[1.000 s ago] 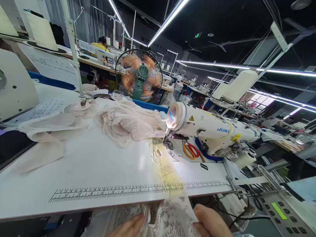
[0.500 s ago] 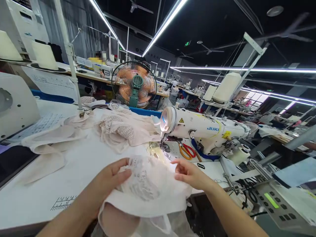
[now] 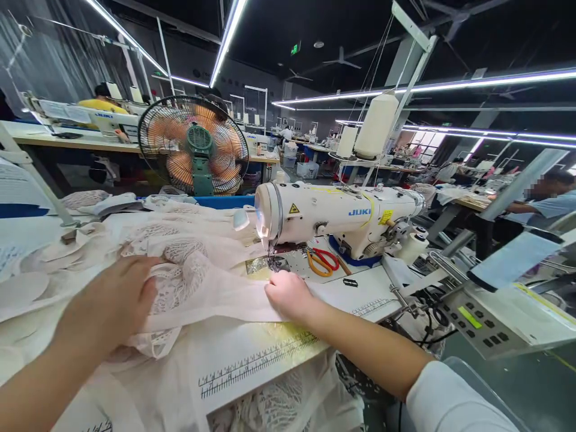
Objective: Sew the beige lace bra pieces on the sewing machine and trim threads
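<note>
The left hand (image 3: 112, 300) lies flat, fingers spread, on the pale pink lace-and-mesh fabric (image 3: 198, 288) left of the white sewing machine (image 3: 333, 219). The right hand (image 3: 288, 294), loosely curled, pins the fabric's edge just before the needle; fingers there risk a prick, and uneven tension might pucker the lace.

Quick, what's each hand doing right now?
Left hand: open, flat on the pale pink lace fabric.
Right hand: curled, pressing the fabric's edge.
</note>
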Demonstrator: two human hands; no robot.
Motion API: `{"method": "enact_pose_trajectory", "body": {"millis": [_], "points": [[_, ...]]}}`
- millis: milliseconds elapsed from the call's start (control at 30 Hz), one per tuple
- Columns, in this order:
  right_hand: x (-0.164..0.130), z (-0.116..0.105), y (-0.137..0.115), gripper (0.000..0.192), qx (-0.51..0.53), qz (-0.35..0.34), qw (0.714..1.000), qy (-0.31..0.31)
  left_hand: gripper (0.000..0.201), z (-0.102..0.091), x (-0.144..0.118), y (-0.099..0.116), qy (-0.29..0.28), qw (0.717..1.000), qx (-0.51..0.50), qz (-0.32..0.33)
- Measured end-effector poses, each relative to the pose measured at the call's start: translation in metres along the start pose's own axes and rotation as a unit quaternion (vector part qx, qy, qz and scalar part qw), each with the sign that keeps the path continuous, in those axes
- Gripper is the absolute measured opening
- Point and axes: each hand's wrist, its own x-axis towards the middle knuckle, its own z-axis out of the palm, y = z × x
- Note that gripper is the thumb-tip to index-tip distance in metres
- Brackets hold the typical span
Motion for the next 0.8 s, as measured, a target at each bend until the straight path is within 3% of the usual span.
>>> {"method": "enact_pose_trajectory", "body": {"millis": [33,67,133,200,267,400,567,800], "points": [[-0.003,0.000,-0.001,0.015,-0.003,-0.007,1.000,-0.008,0.041,0.000,-0.002,0.020,-0.011,0.998,-0.043,0.044],[-0.006,0.000,-0.001,0.015,-0.003,-0.014,1.000,-0.018,0.039,0.002,-0.005,0.042,-0.057,0.989,-0.079,0.111],[-0.013,-0.002,-0.001,0.016,-0.001,-0.028,0.999,-0.028,0.041,0.010,-0.009,0.083,-0.121,0.958,-0.134,0.224],[-0.020,-0.004,0.000,0.018,0.005,-0.044,0.999,-0.030,0.037,0.022,-0.010,0.114,-0.155,0.934,-0.132,0.293],[-0.025,-0.005,0.003,0.023,0.015,-0.059,0.998,-0.028,0.035,0.036,-0.006,0.129,-0.162,0.928,-0.108,0.318],[-0.039,-0.003,0.012,0.022,0.038,-0.079,0.996,-0.016,0.034,0.049,0.007,0.132,-0.152,0.935,-0.082,0.309],[-0.063,0.006,0.023,0.025,0.094,-0.086,0.990,0.067,0.034,0.049,0.021,0.136,-0.144,0.947,-0.055,0.282],[-0.081,0.005,0.026,0.027,0.147,-0.081,0.983,0.071,0.028,0.049,0.031,0.136,-0.146,0.943,-0.059,0.292]]}}
